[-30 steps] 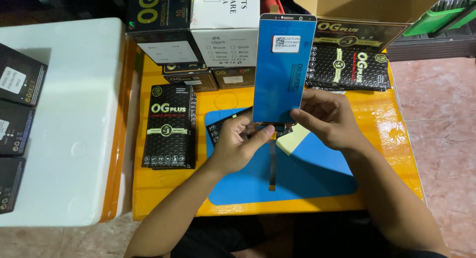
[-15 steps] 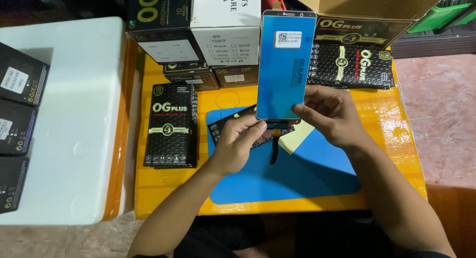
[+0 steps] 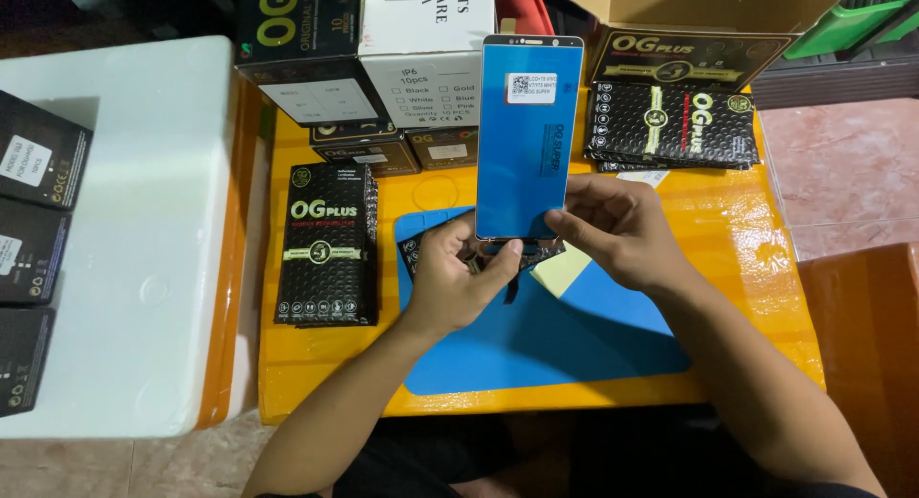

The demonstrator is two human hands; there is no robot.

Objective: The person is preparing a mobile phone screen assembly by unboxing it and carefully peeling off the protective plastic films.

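Both of my hands hold a phone screen panel (image 3: 528, 139) upright over a blue work mat (image 3: 574, 331). The panel is covered by a blue protective film with a small white sticker near its top. My left hand (image 3: 458, 280) grips the panel's bottom edge from the left, thumb across the lower rim. My right hand (image 3: 613, 225) pinches the lower right corner. A dark flex cable hangs below the panel, and a black bubble pouch (image 3: 414, 252) lies under my hands on the mat.
A black bubble pouch (image 3: 326, 244) lies left on the orange table (image 3: 756, 259); a stack of pouches (image 3: 675, 125) sits at back right. Boxes (image 3: 421, 39) stand behind. A white foam lid (image 3: 134, 240) with black boxes (image 3: 33, 158) is at left. A yellow note (image 3: 560, 268) lies on the mat.
The panel has tipped more upright and its bottom edge has risen a little in both hands. My grip stays the same.
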